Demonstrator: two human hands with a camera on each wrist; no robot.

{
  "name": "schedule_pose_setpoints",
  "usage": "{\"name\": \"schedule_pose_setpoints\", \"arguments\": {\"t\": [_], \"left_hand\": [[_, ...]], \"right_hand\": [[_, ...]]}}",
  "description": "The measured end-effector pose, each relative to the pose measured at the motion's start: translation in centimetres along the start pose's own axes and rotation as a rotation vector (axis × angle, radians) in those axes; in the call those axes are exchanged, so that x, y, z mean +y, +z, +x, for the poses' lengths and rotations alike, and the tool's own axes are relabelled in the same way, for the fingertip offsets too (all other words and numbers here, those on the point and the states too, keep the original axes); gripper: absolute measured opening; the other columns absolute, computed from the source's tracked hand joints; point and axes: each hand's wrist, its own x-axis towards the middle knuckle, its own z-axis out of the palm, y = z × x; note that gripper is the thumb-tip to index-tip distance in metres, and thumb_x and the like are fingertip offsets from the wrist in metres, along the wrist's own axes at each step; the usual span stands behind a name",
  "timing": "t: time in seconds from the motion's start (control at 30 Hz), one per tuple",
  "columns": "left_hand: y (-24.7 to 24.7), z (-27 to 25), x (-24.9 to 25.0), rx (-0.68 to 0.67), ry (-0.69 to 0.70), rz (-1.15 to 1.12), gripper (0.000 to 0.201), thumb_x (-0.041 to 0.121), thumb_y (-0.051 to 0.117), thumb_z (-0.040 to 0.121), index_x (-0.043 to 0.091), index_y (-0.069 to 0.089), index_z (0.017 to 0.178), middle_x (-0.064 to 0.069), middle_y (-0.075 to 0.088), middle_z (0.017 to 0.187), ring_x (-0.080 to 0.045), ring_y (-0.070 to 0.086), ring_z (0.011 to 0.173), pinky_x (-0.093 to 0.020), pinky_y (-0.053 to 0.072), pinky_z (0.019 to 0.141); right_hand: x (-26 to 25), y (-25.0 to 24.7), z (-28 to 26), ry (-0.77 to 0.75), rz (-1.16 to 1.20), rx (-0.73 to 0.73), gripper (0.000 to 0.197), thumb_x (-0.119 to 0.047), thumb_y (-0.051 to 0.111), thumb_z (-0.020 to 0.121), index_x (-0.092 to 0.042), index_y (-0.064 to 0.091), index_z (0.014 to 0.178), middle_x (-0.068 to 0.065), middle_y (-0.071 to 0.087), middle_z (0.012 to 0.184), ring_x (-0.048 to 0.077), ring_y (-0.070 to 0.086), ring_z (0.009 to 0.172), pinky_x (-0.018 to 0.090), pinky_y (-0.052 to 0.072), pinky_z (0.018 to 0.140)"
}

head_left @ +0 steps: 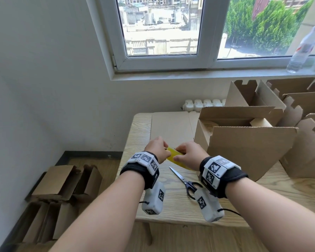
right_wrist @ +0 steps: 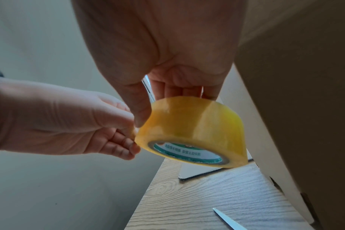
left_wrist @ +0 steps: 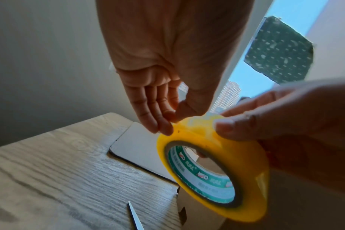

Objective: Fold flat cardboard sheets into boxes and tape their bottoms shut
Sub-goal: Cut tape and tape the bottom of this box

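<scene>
My right hand (head_left: 188, 155) grips the yellow tape roll (right_wrist: 193, 132) beside the open box (head_left: 247, 148); left hand (head_left: 157, 149) pinches its edge, seemingly hunting the loose end to peel next.

Unreadable print inside tape roll (left_wrist: 202, 175) core

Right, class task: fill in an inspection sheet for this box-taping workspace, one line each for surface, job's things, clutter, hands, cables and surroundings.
Surface: light wooden table.
Job's things: yellow tape roll held above table; flat cardboard sheet; folded brown cardboard box; steel scissors with black handles lying beside the wrists.
Clutter: more cardboard boxes at right.
Hands: right hand holds the roll; left hand pinches its edge.
Cables: thin black cord at right wrist unit.
Surroundings: window; plastic bottle; cardboard stacks on floor.
</scene>
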Motion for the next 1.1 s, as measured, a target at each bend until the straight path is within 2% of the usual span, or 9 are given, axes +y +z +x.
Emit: {"name": "schedule_pose_setpoints", "arguments": {"t": [0.1, 0.33, 0.5, 0.6, 0.77, 0.83, 0.97, 1.03, 1.1], "left_hand": [[-0.3, -0.1, -0.5, -0.039, -0.001, -0.118, 0.022, 0.014, 0.059, 0.082, 0.016, 0.052, 0.103, -0.004, 0.067, 0.081, -0.017, 0.066, 0.077, -0.036, 0.057, 0.079], [-1.2, -0.1, -1.2, -0.066, -0.003, -0.315, 0.016, 0.007, 0.056, 0.08, 0.011, 0.058, 0.096, -0.008, 0.067, 0.075, -0.019, 0.063, 0.069, -0.038, 0.056, 0.079], [-2.0, 0.2, -1.9, -0.091, 0.027, -0.393, 0.018, 0.017, 0.071, 0.085, 0.007, 0.061, 0.097, -0.012, 0.069, 0.084, -0.017, 0.063, 0.071, -0.029, 0.055, 0.073], [-2.2, 0.2, -2.2, -0.052, 0.018, -0.427, 0.007, 0.01, 0.068, 0.088, 0.006, 0.063, 0.09, -0.009, 0.065, 0.078, -0.011, 0.061, 0.065, -0.016, 0.053, 0.061], [-3.0, 0.4, -1.6, -0.05, 0.021, -0.315, 0.008, 0.011, 0.061, 0.093, 0.011, 0.062, 0.085, -0.004, 0.06, 0.071, -0.01, 0.054, 0.062, -0.016, 0.046, 0.057], [-4.2, 0.8, -1.1, 0.011, 0.055, -0.258, 0.01, 0.015, 0.057, 0.095, 0.008, 0.064, 0.095, -0.005, 0.061, 0.077, -0.014, 0.057, 0.07, -0.021, 0.047, 0.062], [-5.3, 1.3, -1.2, 0.045, 0.031, -0.23, 0.028, 0.026, 0.063, 0.091, 0.01, 0.06, 0.114, -0.008, 0.068, 0.101, -0.022, 0.067, 0.095, -0.037, 0.053, 0.089], [-4.4, 0.9, -0.9, 0.025, 0.029, -0.173, 0.04, 0.029, 0.069, 0.086, 0.012, 0.061, 0.121, -0.008, 0.069, 0.11, -0.021, 0.067, 0.098, -0.035, 0.053, 0.092], [-3.2, 0.8, -0.4, 0.074, 0.047, -0.086, 0.033, 0.029, 0.069, 0.085, 0.015, 0.069, 0.115, -0.002, 0.071, 0.111, -0.016, 0.066, 0.101, -0.025, 0.05, 0.09]], "right_hand": [[0.0, -0.1, 0.0, -0.012, 0.017, -0.013, 0.031, -0.025, 0.063, 0.087, -0.012, 0.069, 0.115, 0.004, 0.07, 0.108, 0.018, 0.062, 0.098, 0.032, 0.051, 0.087], [-0.4, -0.5, 0.4, -0.036, 0.045, -0.034, 0.033, -0.023, 0.063, 0.087, -0.013, 0.068, 0.118, 0.003, 0.069, 0.11, 0.016, 0.062, 0.097, 0.027, 0.049, 0.08], [-0.5, -0.6, 0.9, -0.048, 0.075, -0.026, 0.03, -0.024, 0.062, 0.088, -0.013, 0.068, 0.116, 0.004, 0.069, 0.108, 0.017, 0.063, 0.095, 0.027, 0.048, 0.078], [-0.6, -0.5, 1.2, -0.048, 0.082, -0.026, 0.031, -0.026, 0.063, 0.088, -0.014, 0.067, 0.117, 0.002, 0.069, 0.109, 0.016, 0.063, 0.096, 0.03, 0.05, 0.081], [0.2, -0.3, 1.5, 0.023, -0.01, -0.016, 0.028, -0.027, 0.062, 0.088, -0.008, 0.07, 0.107, 0.009, 0.07, 0.104, 0.023, 0.064, 0.096, 0.035, 0.053, 0.084], [1.1, -0.5, 1.3, 0.065, -0.015, -0.024, 0.028, -0.027, 0.062, 0.088, -0.007, 0.071, 0.105, 0.01, 0.07, 0.103, 0.024, 0.064, 0.096, 0.038, 0.053, 0.085], [1.1, -0.8, 0.9, 0.011, 0.099, 0.01, 0.025, -0.025, 0.061, 0.089, -0.011, 0.071, 0.108, 0.008, 0.071, 0.104, 0.023, 0.065, 0.098, 0.039, 0.052, 0.088], [0.0, -0.9, 1.0, -0.015, 0.129, 0.03, 0.026, -0.025, 0.06, 0.09, -0.011, 0.07, 0.109, 0.008, 0.071, 0.104, 0.023, 0.065, 0.098, 0.039, 0.052, 0.088], [-0.8, -0.9, 1.2, -0.029, 0.126, 0.038, 0.026, -0.026, 0.059, 0.09, -0.011, 0.07, 0.109, 0.008, 0.071, 0.103, 0.023, 0.065, 0.095, 0.038, 0.053, 0.086]]}}
